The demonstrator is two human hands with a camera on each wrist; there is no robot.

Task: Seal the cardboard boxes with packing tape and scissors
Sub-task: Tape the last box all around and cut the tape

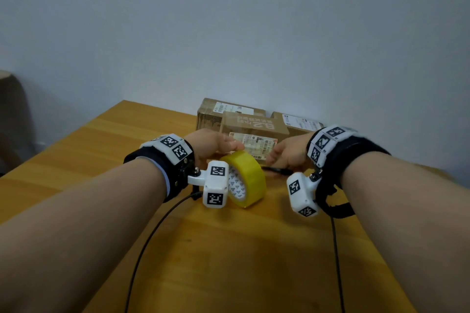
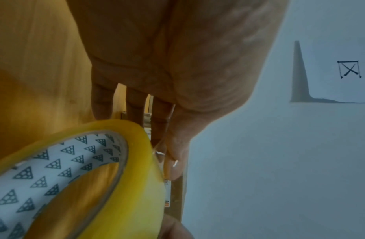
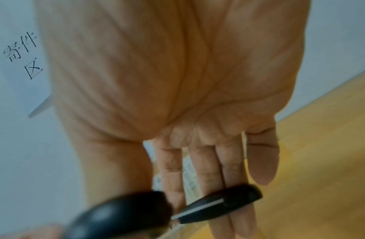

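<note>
On the wooden table (image 1: 101, 160), against the pale wall (image 1: 254, 33), three cardboard boxes (image 1: 254, 126) sat huddled together, their flaps down, so what they held could not be seen. White shipping labels were stuck to their tops and fronts, and the nearest box carried large printed characters across its lid.

Just in front of that box stood the roll of packing tape (image 1: 250, 178) on its edge (yellow around the outside, with a white core printed in small dark triangles). The left hand (image 1: 211, 146) rested over the top of the roll, its fingers (image 2: 136, 105) reaching down the far side and the thumb (image 2: 177, 155) lying along the outer face near a lifted clear end of tape; whether that end was truly pinched could not be told from the wrist view.

Beside it, the right hand (image 1: 287, 155) held the scissors (image 3: 157, 210) by their black handles, fingers (image 3: 206, 171) stretched nearly straight and passing through one loop, a sliver of pale blade showing between the handles. The blades pointed toward the roll.

Both wrists wore black straps carrying white marker blocks, with dark cables (image 1: 152, 236) trailing over the tabletop.
</note>
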